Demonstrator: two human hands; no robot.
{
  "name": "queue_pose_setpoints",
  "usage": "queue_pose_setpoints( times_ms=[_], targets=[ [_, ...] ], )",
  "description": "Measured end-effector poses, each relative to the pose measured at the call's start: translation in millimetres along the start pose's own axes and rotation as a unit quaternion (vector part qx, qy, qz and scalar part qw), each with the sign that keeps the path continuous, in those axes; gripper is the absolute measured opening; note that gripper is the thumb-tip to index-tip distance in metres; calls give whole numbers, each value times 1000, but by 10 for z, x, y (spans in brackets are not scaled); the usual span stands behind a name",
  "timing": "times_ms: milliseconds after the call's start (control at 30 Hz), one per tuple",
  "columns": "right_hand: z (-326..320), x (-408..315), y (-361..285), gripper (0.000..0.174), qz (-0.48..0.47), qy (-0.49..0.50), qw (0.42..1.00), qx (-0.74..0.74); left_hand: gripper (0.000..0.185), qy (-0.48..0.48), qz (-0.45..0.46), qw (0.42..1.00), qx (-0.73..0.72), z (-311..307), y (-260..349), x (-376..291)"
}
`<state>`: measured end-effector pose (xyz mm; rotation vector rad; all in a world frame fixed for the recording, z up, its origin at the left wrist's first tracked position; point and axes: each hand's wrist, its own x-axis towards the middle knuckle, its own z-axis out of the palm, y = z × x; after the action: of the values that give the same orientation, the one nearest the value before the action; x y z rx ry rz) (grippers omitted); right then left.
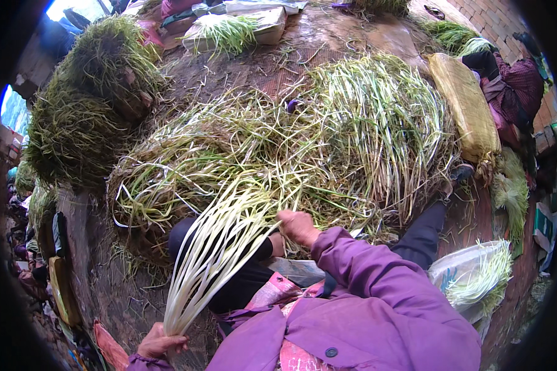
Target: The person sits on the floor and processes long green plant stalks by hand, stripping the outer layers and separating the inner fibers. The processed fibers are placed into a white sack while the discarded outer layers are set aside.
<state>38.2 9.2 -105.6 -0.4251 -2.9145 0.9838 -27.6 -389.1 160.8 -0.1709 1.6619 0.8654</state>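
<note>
My left hand (162,342) grips a bunch of long, pale, chive-like stalks (213,259) by their white lower ends. The leaves fan up and to the right across my dark trouser leg. My right hand (299,227) is at the right side of this fan, its fingers curled by the leaf tips. Whether a leaf is pinched there is hidden. In front of me lies a wide heap of loose green and straw-coloured stalks (241,134). On the heap's right side, longer stalks (376,130) lie roughly side by side.
A dark green mound of stalks (79,106) rises at the left. Pale bunches rest on a wrapped pack (269,28) at the back and on a white sack (441,269) to my right. Beyond a stuffed yellow sack (464,106) sits another person (515,88).
</note>
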Motion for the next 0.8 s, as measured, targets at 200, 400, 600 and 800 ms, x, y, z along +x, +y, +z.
queue_pose_setpoints(
  times_ms=[200,400,600,800],
  targets=[
    [-577,30,1435,13,242,-26,966,-89,17,6,3,999,32,7,-61,73],
    [-1845,-482,2256,27,414,93,903,-67,17,-1,10,1000,27,92,55,70],
    [-2129,-536,987,44,206,-76,959,181,24,-12,79,994,-71,683,569,98],
    [-1318,-633,-796,68,-149,-426,648,614,20,-161,151,975,-2,1277,1263,422]
  ],
)
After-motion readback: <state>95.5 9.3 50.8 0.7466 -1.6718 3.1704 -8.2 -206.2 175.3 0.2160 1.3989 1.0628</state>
